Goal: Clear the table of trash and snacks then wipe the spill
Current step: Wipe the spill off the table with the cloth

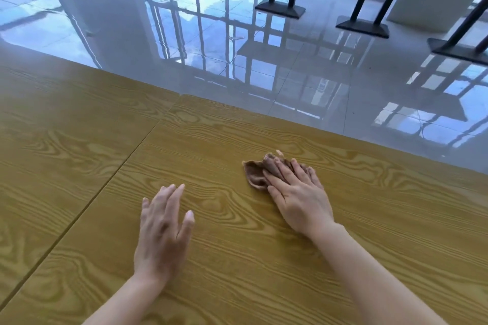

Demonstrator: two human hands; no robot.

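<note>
The right hand (298,198) presses flat, fingers straight, on a crumpled brown cloth (257,171) near the far edge of the worktop (79,166); the left hand (162,229) rests open and empty beside it. No spill shows, so a wet patch could easily be missed, and the loosely bunched cloth may smear rather than lift. The worktop is wood-grain; beyond it lies glossy tiled floor (184,21) with black table bases (281,8).

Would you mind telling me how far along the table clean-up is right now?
Clearing looks done: the yellow wood-grain table carries only the hands and a crumpled brown cloth. In hand: the right hand presses that cloth flat against the tabletop, while the left hand rests open nearby. No wet patch is visible, so probably only finishing the wipe remains.
</note>
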